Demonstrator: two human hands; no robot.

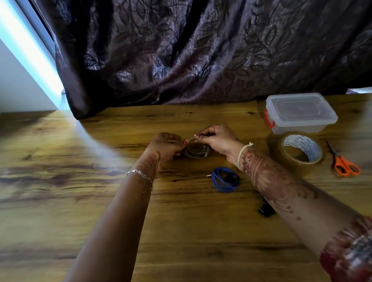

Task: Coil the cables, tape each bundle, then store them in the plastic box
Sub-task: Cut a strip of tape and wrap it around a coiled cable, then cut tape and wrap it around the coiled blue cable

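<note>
Left hand point(165, 146) and right hand point(218, 140) both pinching grey cable coil point(196, 151) above table point(67, 180); lidded plastic box point(300, 112) at right.

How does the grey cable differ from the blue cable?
The grey cable is gripped by the left hand and the right hand; the blue cable lies untouched on the table. The grey cable is farther from the person, the blue cable nearer. Both are coiled.
</note>
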